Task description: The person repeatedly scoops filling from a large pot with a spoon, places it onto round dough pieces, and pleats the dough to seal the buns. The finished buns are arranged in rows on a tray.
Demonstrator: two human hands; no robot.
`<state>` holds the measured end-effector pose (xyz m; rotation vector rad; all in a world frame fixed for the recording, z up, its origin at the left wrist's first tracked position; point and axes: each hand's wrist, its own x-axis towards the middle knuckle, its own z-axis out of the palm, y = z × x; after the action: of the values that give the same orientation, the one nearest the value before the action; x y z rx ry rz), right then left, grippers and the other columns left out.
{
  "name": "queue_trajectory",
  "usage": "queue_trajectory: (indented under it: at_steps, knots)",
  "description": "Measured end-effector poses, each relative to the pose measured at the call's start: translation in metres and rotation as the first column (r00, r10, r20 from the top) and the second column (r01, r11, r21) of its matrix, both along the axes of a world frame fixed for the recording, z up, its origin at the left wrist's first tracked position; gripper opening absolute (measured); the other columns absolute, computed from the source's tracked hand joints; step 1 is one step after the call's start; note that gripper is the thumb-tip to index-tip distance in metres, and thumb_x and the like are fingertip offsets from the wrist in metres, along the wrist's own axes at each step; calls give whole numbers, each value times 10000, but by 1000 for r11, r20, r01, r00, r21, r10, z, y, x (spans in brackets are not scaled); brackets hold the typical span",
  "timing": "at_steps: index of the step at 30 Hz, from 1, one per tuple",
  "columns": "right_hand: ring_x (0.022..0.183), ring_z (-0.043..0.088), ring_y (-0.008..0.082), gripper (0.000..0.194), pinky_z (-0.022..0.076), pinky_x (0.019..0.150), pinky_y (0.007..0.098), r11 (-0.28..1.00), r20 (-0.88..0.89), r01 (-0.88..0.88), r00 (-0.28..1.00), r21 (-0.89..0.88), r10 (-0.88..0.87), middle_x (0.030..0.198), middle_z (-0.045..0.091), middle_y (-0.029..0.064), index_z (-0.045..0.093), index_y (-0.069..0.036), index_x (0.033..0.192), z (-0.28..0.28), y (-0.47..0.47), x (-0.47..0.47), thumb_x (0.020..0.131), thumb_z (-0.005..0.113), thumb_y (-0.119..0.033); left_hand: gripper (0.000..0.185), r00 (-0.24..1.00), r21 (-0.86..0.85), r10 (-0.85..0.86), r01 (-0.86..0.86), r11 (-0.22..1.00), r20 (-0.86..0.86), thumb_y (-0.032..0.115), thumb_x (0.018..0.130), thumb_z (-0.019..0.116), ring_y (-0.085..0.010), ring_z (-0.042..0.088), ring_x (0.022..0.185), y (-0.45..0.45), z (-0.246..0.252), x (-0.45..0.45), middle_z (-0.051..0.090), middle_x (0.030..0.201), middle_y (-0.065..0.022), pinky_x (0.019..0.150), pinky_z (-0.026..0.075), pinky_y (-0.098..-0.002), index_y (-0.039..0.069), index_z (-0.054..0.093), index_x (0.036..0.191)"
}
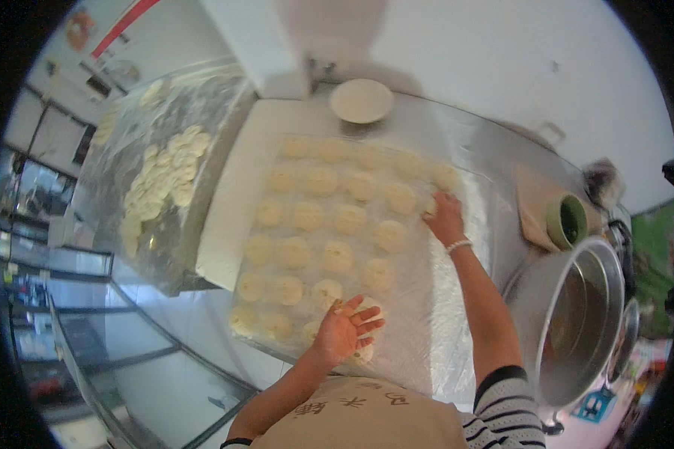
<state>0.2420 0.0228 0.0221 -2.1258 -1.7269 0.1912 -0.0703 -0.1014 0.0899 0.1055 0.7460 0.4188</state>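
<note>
Rows of round, pale dough buns (pixel 350 219) lie on a plastic-covered white board (pixel 404 314) in front of me. My left hand (pixel 341 332) is palm up over the near edge of the rows, fingers spread, with nothing held in it; a bit of something yellowish sticks to a fingertip. My right hand (pixel 446 218), with a bracelet at the wrist, reaches to the right side of the rows. Its fingers touch a pale bun there, just below the bun (pixel 445 177) at the far right corner. Whether they grip it cannot be told, since the hand partly covers it.
On the left, a floured table (pixel 202 84) bears a heap of flattened dough pieces (pixel 165 174). A pale round bowl (pixel 362 101) stands at the back by the wall. To the right are a green cup (pixel 566 221) and a large metal pot (pixel 545 331) close to my right arm.
</note>
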Motion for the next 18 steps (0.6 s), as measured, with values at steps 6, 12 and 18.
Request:
queue_trajectory:
  at_steps: [6, 12, 18]
  knots:
    - [1060, 520, 311, 559, 403, 920, 377, 991, -179, 55, 983, 120, -33, 1156, 554, 179, 510, 32, 1182, 42, -21, 6, 710, 730, -173, 617, 999, 95, 29, -27, 995, -17, 590, 832, 454, -242, 481, 1155, 11, -3, -25, 503, 1268, -66, 857, 373, -368, 225, 367, 1321]
    - [1059, 538, 324, 416, 419, 899, 371, 991, -315, 81, 943, -104, -110, 1142, 571, 200, 539, 61, 1142, 48, -64, -12, 776, 624, -118, 473, 828, 554, 339, -43, 832, -446, 464, 872, 500, -151, 558, 976, 85, -7, -122, 581, 1080, -35, 794, 412, -292, 148, 479, 1225]
    - [1008, 586, 247, 360, 453, 877, 339, 956, -583, 225, 757, -190, -294, 1117, 596, 179, 547, 65, 1129, 52, -126, -63, 789, 596, -42, 404, 59, 662, 875, 679, 318, -481, 273, 823, 593, -326, 508, 1048, 237, 0, -261, 533, 1137, -160, 889, 422, -414, 9, 528, 1122]
